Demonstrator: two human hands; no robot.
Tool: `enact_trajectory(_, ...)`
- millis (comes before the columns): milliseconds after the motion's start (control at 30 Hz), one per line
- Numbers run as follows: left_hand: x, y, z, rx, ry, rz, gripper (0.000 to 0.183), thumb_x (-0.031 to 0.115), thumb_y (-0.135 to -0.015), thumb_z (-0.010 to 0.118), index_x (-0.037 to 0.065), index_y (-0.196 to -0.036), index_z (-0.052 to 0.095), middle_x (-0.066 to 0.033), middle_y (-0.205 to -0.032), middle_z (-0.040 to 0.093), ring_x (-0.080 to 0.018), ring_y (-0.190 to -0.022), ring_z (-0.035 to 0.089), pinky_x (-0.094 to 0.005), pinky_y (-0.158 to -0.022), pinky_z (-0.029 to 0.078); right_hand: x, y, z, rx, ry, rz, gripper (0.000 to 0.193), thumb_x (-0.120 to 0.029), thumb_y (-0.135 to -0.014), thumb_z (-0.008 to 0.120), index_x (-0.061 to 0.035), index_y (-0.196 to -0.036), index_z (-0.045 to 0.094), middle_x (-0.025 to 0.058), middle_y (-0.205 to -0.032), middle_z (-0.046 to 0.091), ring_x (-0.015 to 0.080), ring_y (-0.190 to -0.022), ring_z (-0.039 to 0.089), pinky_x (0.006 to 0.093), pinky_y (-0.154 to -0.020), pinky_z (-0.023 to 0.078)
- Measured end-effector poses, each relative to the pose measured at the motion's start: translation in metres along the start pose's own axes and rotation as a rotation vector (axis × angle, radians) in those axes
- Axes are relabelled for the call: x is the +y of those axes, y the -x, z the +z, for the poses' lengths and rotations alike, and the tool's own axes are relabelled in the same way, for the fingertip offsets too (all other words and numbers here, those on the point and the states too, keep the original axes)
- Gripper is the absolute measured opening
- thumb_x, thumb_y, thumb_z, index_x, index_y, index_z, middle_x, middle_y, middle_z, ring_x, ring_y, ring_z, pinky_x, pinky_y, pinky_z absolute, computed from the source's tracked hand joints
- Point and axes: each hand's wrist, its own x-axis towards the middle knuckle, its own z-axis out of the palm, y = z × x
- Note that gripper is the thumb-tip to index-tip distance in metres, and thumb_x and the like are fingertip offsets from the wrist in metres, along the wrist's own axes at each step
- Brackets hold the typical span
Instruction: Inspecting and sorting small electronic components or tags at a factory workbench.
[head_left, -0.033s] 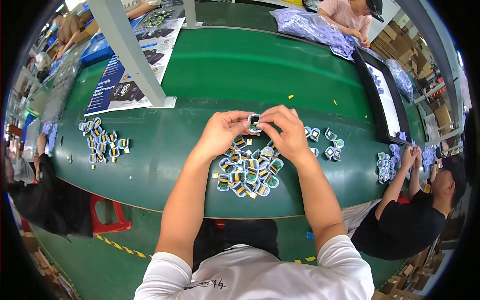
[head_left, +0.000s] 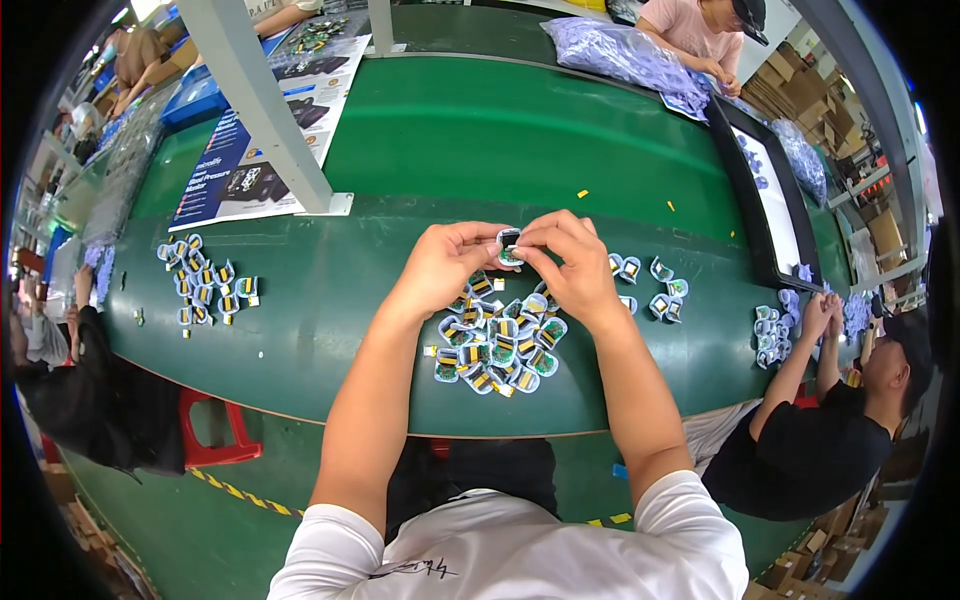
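Both hands meet above the green table (head_left: 480,130): the left hand (head_left: 440,268) and the right hand (head_left: 568,265) pinch one small part (head_left: 509,246) between curled fingertips, exactly as a moment ago, so the fiddling goes on. Just beneath them lies a heap of like parts (head_left: 497,345); a smaller cluster (head_left: 205,280) sits well off to the left. Beyond the left hand lies a blue and white printed sheet (head_left: 260,150); far beyond the right, purple plastic bags (head_left: 625,50).

On the table (head_left: 330,330) before us our left hand (head_left: 440,268) and right hand (head_left: 570,265) meet over a pile of small parts (head_left: 495,345), with one cluster (head_left: 205,283) well left, another cluster (head_left: 645,285) just right, and a tray (head_left: 765,195) beyond.
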Motion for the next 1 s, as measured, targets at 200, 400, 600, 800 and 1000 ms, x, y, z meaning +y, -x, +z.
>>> enact_trajectory(200,0.001,0.003,0.002,-0.012,-0.005,-0.002,0.026,0.001,-0.102,0.064,-0.008,-0.126,0.071,-0.0121,-0.107,0.078,-0.0143,-0.092,0.073,-0.0288,-0.085,0.059,0.003,0.003,0.004,-0.002,0.077,-0.002,0.008,-0.014,-0.087,0.081,-0.0117,-0.093,0.076,-0.0020,-0.096,0.071,0.0170,-0.086,0.067,0.0358,-0.080,0.041)
enact_trajectory(400,0.006,0.004,0.001,-0.001,-0.019,-0.019,0.030,0.003,-0.101,0.068,-0.009,-0.128,0.068,-0.0137,-0.109,0.078,-0.0180,-0.097,0.076,-0.0304,-0.090,0.059,0.000,0.002,0.006,0.040,0.099,0.034,0.011,-0.012,-0.085,0.084,-0.0084,-0.089,0.075,0.0028,-0.096,0.074,0.0202,-0.086,0.069,0.0352,-0.084,0.042)
enact_trajectory(600,0.002,0.001,-0.002,0.065,0.059,0.021,0.029,0.004,-0.101,0.068,-0.008,-0.127,0.069,-0.0132,-0.112,0.077,-0.0176,-0.100,0.074,-0.0311,-0.091,0.059,0.001,0.000,-0.006,0.000,-0.097,0.077,0.017,-0.013,-0.081,0.087,-0.0075,-0.094,0.076,0.0091,-0.117,0.074,0.0274,-0.106,0.069,0.0396,-0.097,0.048)
enact_trajectory(800,0.001,0.001,-0.002,0.061,-0.007,0.000,0.029,0.004,-0.101,0.068,-0.007,-0.127,0.070,-0.0126,-0.112,0.077,-0.0154,-0.098,0.073,-0.0302,-0.090,0.059,-0.005,-0.002,-0.001,-0.007,0.017,-0.103,0.018,-0.019,-0.081,0.086,-0.0098,-0.091,0.075,0.0077,-0.131,0.069,0.0300,-0.119,0.063,0.0454,-0.098,0.046)
enact_trajectory(1000,-0.005,0.001,0.002,0.069,-0.158,0.011,0.029,0.004,-0.100,0.068,-0.006,-0.128,0.070,-0.0139,-0.100,0.079,-0.0126,-0.091,0.073,-0.0274,-0.078,0.058,-0.006,0.000,0.003,-0.149,0.140,-0.102,0.026,-0.018,-0.077,0.089,-0.0119,-0.098,0.073,0.0072,-0.131,0.069,0.0296,-0.120,0.063,0.0451,-0.102,0.045)
